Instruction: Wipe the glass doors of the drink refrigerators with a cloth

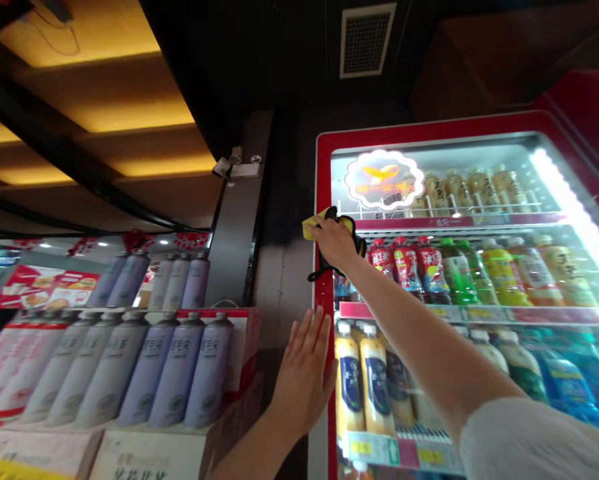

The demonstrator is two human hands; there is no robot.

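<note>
High on the red door frame (325, 170) of a glass-front drinks fridge, my right hand (337, 244) presses a bunched yellow cloth with black edging (309, 229). The fingers are closed over the cloth, and a black loop of it hangs below the hand. Lower down, my left hand (303, 368) lies flat against the frame's left edge, its fingers stretched upward and holding nothing. Behind the glass, rows of bottles stand on lit shelves, with red-labelled bottles (405, 263) near my right forearm. Part of the bottles is hidden by that arm.
Left of the fridge, tall grey and purple bottles (209, 370) stand in rows on cardboard boxes (144, 453). A dark wall panel (274, 287) lies between them and the fridge. A lit round sign (384, 180) sits at the glass top. Overhead is a ceiling vent (368, 41).
</note>
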